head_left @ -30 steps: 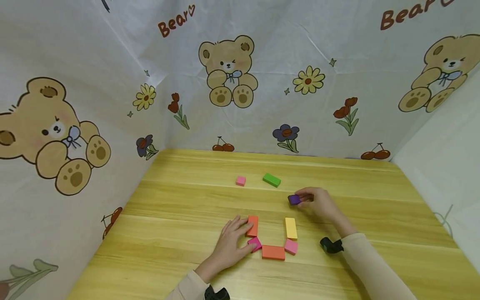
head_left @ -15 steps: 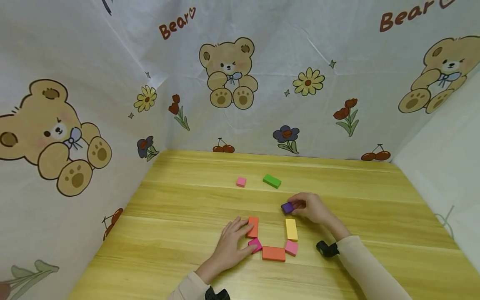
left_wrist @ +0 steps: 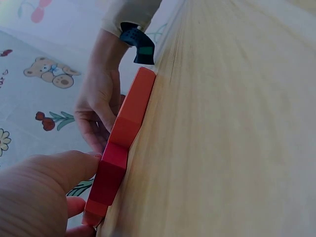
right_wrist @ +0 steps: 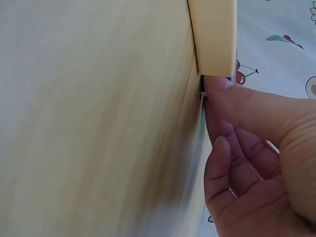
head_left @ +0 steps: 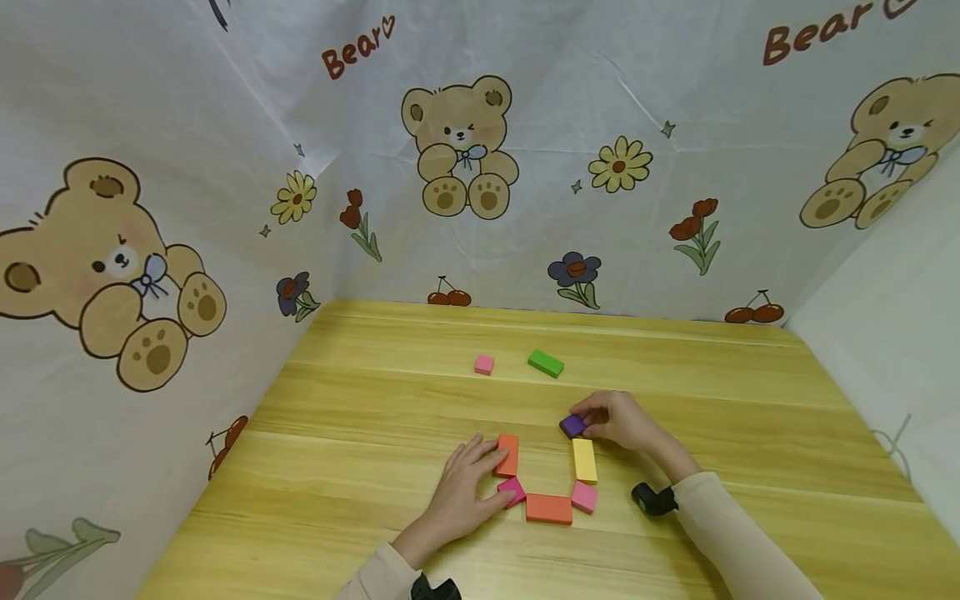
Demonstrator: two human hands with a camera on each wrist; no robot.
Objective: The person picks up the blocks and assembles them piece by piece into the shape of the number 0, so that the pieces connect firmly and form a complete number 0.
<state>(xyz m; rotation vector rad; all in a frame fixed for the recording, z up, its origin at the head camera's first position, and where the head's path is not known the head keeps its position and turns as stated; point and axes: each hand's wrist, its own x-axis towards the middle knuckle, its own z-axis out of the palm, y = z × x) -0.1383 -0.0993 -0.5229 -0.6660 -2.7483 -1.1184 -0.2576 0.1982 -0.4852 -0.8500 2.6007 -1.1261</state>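
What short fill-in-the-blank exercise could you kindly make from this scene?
1. The held block, in the right hand, is coloured ____.
2. The left hand lies to the ____ of the yellow block.
3. From the person, the green block is ____ away than the yellow block.

Missing words: purple; left; farther.

Magenta block (head_left: 513,488): squarish, lying askew.
Left orange block (head_left: 512,454): oblong, just beyond magenta block.
Purple block (head_left: 572,427): small, pinched, beyond and right of magenta block.
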